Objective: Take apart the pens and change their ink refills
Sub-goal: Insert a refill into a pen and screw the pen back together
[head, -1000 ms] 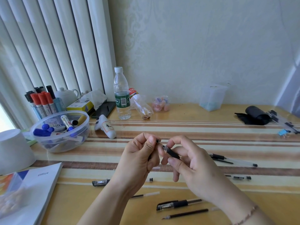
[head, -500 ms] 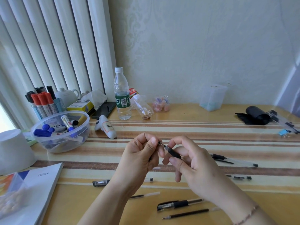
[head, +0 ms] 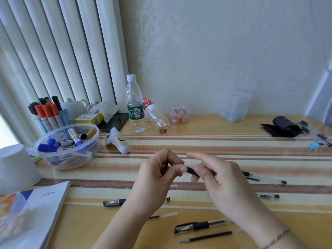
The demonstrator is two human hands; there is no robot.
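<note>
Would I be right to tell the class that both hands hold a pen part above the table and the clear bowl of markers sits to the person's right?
Not quite: the head view shows the clear bowl to the person's left. Both hands, left hand and right hand, do hold a pen part above the table.

this looks like a home desk or small office corner: a glossy striped yellow-and-brown wooden desk (head: 215,141) set against a pale patterned wall, with white vertical blinds (head: 53,51) behind its left end. on the desk's left side sit a clear plastic bowl of blue-capped markers (head: 67,146), a cup of red and black markers (head: 47,114) and a white booklet printed "office" (head: 45,200); a clear plastic water bottle with a green label (head: 135,105) stands at the desk's back edge.
</note>
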